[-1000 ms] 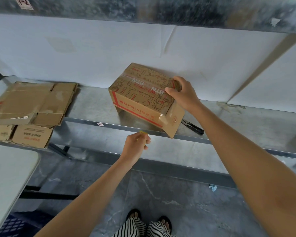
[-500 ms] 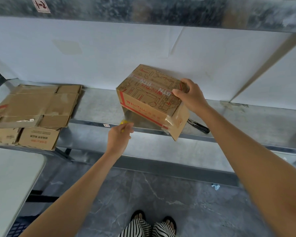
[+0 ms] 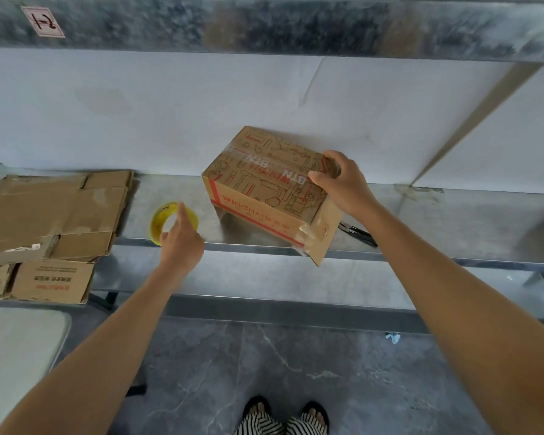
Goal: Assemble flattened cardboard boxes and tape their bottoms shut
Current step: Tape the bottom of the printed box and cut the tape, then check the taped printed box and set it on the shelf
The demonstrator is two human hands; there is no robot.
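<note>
The right hand (image 3: 343,183) curls over the taped box's (image 3: 258,189) top right edge at the shelf's (image 3: 453,224) front edge. The left hand (image 3: 180,238) touches the yellow tape roll (image 3: 158,218) left of it, but blur hides whether it grips the roll.

My left hand (image 3: 181,243) is smeared by motion and covers the near side of the tape roll (image 3: 156,222), so I cannot tell whether my fingers grip it or only touch it. My right hand (image 3: 343,186) hides the far right corner of the box (image 3: 258,189). A black tool (image 3: 358,232) shows only partly behind box and forearm. The flattened cardboard (image 3: 44,215) runs off the left edge; its small print is unreadable.
</note>
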